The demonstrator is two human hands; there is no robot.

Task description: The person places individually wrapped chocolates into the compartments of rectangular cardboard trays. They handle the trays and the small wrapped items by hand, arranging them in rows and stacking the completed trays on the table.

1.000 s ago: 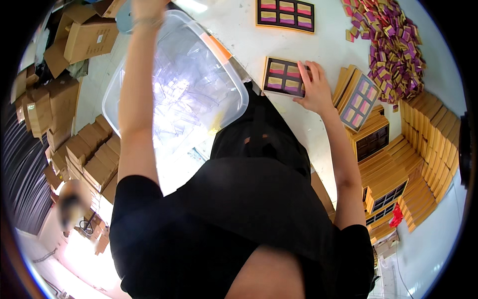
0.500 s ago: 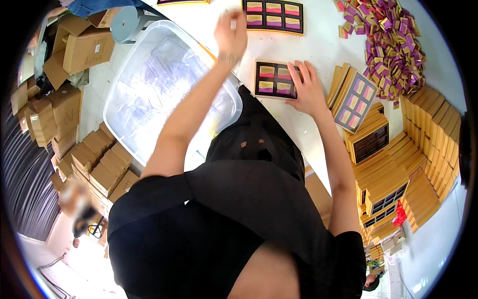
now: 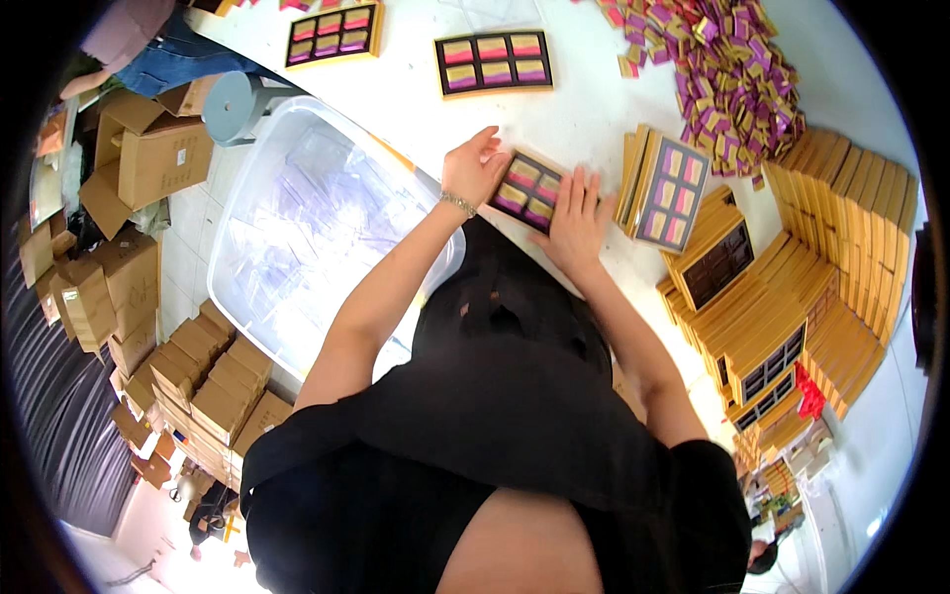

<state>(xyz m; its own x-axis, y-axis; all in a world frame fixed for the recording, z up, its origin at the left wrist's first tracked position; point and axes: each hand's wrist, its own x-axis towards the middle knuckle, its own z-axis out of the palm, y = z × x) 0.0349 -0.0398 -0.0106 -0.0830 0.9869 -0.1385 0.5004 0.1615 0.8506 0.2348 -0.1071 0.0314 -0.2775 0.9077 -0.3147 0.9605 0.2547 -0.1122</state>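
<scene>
Between my hands on the white table lies a black-lined gift box [image 3: 525,190] with small wrapped pieces in gold, pink and purple in its compartments. It sits at a slant near the table's front edge. My left hand [image 3: 473,170], a bracelet at its wrist, has bent fingers against the box's left end. My right hand [image 3: 577,222] holds the right end, its fingers laid along that edge and its thumb at the near side. My right fingers cover part of the contents. Farther off stands another filled box [image 3: 494,61], touched by neither hand.
A third filled box [image 3: 334,34] lies far left. Loose wrapped pieces [image 3: 737,89] form a heap at right, near a leaning filled box [image 3: 672,194] and stacked gold boxes [image 3: 841,203]. At left are a translucent bin [image 3: 226,233] of clear plastic pieces and a grey stool [image 3: 234,109].
My left hand has come back from the far box to the near box's left end. The near box has turned aslant. The whole view has shifted, showing more of the table's far left.
</scene>
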